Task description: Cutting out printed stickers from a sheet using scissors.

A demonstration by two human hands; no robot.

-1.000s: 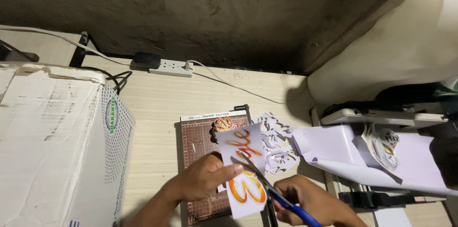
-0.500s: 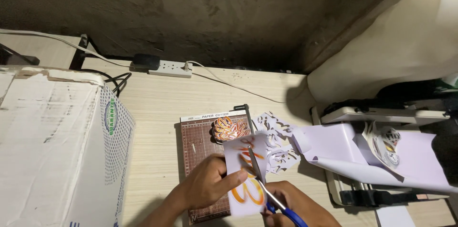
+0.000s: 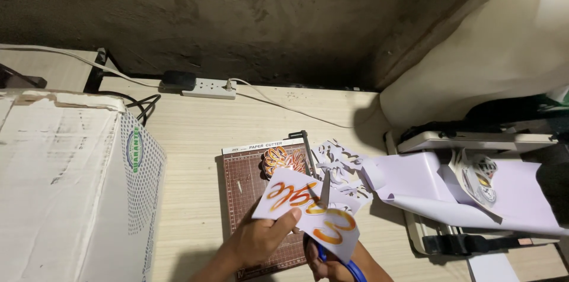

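Note:
My left hand (image 3: pixel 264 237) pinches the lower edge of a white paper sheet printed with orange curly shapes (image 3: pixel 296 202). My right hand (image 3: pixel 332 267), mostly hidden under the sheet at the bottom edge, grips blue-handled scissors (image 3: pixel 325 199) whose blades point up into the sheet. Both hands hover over a brown gridded paper cutter board (image 3: pixel 240 184). An orange round cutout (image 3: pixel 278 157) lies on the board's top end.
A large white cardboard box (image 3: pixel 65 187) fills the left. A white power strip (image 3: pixel 204 87) with cables lies along the dark wall. White paper scraps (image 3: pixel 341 166) sit right of the board, beside a white machine (image 3: pixel 474 193) feeding a printed sheet.
The sheet has been turned and tilted, so the orange shapes now run across it. The scissors blades have moved further up into the paper. The view has shifted slightly.

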